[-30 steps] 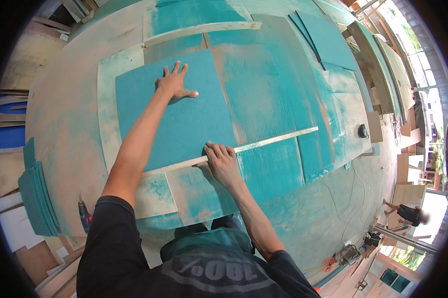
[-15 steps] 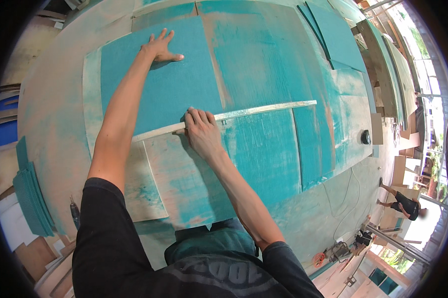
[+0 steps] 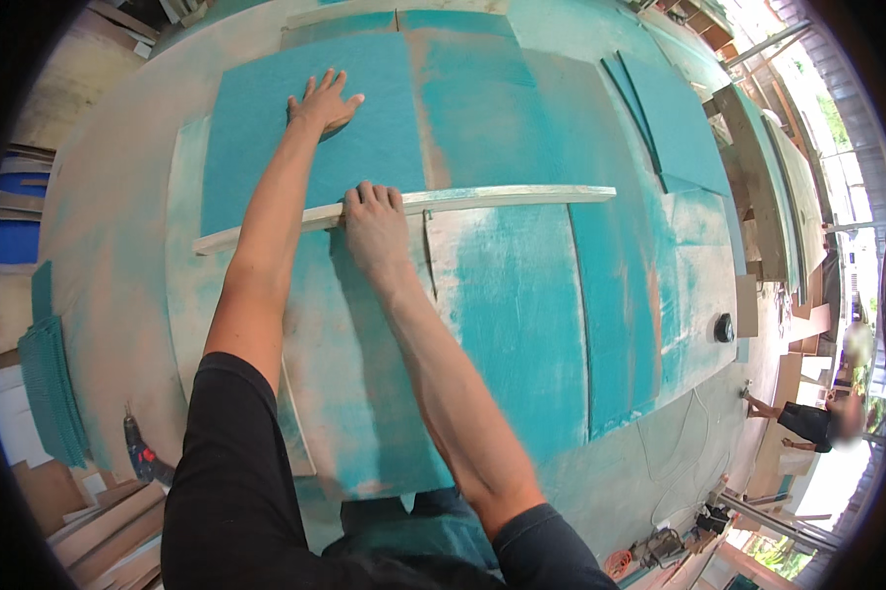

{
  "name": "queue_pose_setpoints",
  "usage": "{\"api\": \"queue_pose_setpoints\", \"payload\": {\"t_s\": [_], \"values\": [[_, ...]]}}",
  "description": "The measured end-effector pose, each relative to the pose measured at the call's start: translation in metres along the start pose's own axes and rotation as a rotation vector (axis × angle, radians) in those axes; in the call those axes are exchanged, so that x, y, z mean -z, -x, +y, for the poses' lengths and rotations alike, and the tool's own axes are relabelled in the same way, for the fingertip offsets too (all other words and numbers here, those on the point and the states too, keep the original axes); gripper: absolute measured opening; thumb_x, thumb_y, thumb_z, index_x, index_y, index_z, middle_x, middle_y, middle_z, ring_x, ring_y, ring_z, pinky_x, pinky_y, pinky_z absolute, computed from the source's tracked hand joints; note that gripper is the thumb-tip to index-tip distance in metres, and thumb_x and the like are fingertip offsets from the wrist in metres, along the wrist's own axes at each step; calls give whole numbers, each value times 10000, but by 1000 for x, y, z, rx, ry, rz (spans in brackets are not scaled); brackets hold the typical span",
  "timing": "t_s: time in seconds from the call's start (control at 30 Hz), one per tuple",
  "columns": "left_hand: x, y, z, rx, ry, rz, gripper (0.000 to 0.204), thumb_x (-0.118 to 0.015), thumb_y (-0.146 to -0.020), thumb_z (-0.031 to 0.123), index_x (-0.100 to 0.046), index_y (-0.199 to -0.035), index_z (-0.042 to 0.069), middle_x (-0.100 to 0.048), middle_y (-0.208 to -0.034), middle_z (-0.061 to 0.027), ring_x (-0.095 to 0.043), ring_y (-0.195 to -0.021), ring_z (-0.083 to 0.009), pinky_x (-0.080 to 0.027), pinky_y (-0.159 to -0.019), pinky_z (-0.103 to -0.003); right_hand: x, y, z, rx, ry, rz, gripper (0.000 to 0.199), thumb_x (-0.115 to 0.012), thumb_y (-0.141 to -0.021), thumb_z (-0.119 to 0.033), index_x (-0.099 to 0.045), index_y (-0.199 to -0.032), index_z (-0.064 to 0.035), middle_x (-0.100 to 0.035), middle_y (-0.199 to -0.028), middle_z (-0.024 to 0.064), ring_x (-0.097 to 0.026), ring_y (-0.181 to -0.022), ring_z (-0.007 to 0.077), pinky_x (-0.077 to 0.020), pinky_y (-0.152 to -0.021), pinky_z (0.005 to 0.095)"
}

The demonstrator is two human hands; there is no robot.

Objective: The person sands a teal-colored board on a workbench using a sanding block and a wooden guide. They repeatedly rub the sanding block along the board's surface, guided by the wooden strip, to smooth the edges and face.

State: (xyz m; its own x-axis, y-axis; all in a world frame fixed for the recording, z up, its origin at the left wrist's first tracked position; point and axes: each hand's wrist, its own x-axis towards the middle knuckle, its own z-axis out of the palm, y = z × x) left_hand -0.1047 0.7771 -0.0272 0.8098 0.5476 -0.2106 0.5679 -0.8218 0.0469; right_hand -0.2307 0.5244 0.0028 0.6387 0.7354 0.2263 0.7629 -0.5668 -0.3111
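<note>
My left hand [image 3: 322,106] lies spread on a smooth teal sheet [image 3: 364,133], fingers apart and pointing away from me. Along the sheet's near side runs a long pale wooden strip [image 3: 512,198], slanting slightly from lower left to upper right. My right hand [image 3: 374,221] is closed over the middle of this strip, fingertips on its far side and thumb hidden. My left forearm passes above the strip's left part. Under both lies a work table [image 3: 502,324] with worn teal and bare patches.
More teal sheets [image 3: 684,128] are stacked at the far right. A round black object [image 3: 724,327] sits by the table's right edge. At the left are a cordless drill [image 3: 144,454] and a pile of teal pieces [image 3: 52,393]. Another person [image 3: 811,428] is off to the right.
My right hand and the strip have shifted away from my body across the table. My left hand stays spread on the sheet. The view has shifted, and the other person has changed posture.
</note>
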Motion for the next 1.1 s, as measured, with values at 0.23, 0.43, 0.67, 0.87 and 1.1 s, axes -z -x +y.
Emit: {"api": "queue_pose_setpoints", "payload": {"t_s": [0.23, 0.43, 0.67, 0.87, 1.1], "values": [[7, 15, -1, 11, 2, -8, 818, -397, -1043, 693, -164, -1710, 281, -94, -1791, 20, -136, -1634, -327, -220, -1236, -733, 2, 8, -7, -38, -35, -81, 178, -585, -963, -135, -669, -1089, -43, -669, -1189, 159, -613, -1168, 287, -405, -1106, 419], [0, 133, 13, -43, 21, 18, 821, -459, -1029, 680, -244, -1695, 251, -179, -1777, -10, -208, -1613, -339, -256, -1207, -738, 18, 112, -22, -5, -122, 21, 264, -694, -917, -180, -618, -1123, -33, -625, -1307, 160, -602, -1170, 326, -411, -1083, 446], [-35, 336, 28, -127, 64, 22, 819, -523, -1034, 614, -280, -1679, 170, -221, -1759, -94, -230, -1590, -407, -294, -1137, -758, 79, 304, -70, -21, -120, -134, 375, -719, -904, -147, -602, -1241, -31, -582, -1449, 173, -588, -1208, 323, -411, -1104, 464], [-60, 467, 42, -160, 134, -14, 834, -538, -1038, 590, -266, -1679, 130, -218, -1754, -126, -231, -1580, -433, -300, -1101, -780, 109, 432, -103, -84, -60, -251, 409, -704, -935, -194, -597, -1301, -47, -536, -1537, 149, -571, -1287, 290, -400, -1164, 470], [-71, 537, 48, -172, 150, -39, 841, -542, -1035, 590, -263, -1680, 129, -231, -1748, -127, -241, -1574, -433, -314, -1080, -779, 121, 502, -119, -117, -20, -287, 487, -742, -914, -236, -603, -1360, -101, -551, -1522, 75, -575, -1291, 257, -399, -1174, 455]]}}
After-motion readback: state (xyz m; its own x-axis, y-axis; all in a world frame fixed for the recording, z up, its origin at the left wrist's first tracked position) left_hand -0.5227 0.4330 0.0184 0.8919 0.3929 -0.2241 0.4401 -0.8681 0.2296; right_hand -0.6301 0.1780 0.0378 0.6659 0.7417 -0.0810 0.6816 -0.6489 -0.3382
